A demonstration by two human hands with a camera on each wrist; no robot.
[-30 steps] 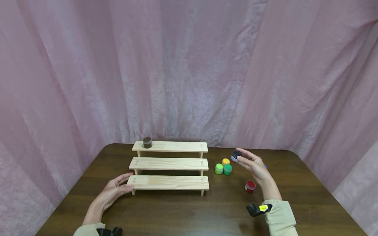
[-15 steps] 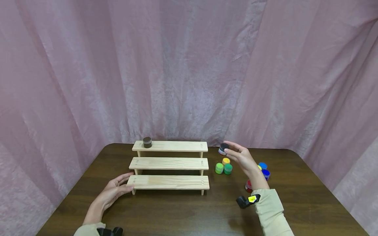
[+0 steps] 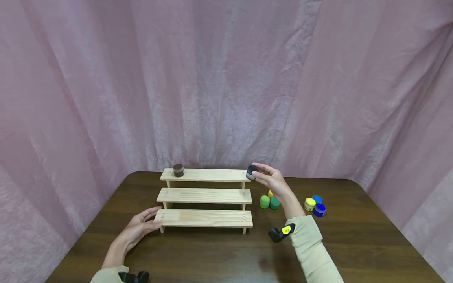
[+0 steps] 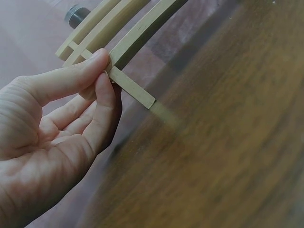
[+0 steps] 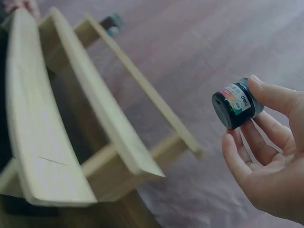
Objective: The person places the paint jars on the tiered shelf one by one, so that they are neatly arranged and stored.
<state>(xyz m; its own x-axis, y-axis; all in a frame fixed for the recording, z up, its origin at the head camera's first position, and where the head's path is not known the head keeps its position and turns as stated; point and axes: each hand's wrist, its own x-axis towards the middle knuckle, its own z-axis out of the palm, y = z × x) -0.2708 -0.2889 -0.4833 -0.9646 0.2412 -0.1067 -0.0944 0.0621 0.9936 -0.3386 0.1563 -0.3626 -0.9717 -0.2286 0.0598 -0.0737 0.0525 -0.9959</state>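
A three-tier wooden stand [image 3: 204, 195] stands on the table. My left hand [image 3: 136, 230] pinches the left end of its lowest shelf between thumb and finger, as the left wrist view shows. At the right end of the top shelf, my right hand [image 3: 275, 182] holds a small black-lidded paint jar [image 5: 235, 102] by its lid end. The jar has a colourful label and is tilted in the right wrist view, off to the side of the shelves. A dark brown paint jar [image 3: 178, 170] sits near the left end of the top shelf.
Right of the stand, a light green jar [image 3: 264, 202] and a dark green jar [image 3: 274, 203] stand before a partly hidden orange one [image 3: 270, 193]. Farther right are a yellow jar [image 3: 309, 204] and two blue jars [image 3: 319, 210]. Pink curtain [image 3: 226, 86] hangs behind the table.
My right hand has carried the black-lidded jar leftward and up to the top shelf's right end. My forearm now covers the red jar and uncovers the yellow and blue ones. The left hand stays put.
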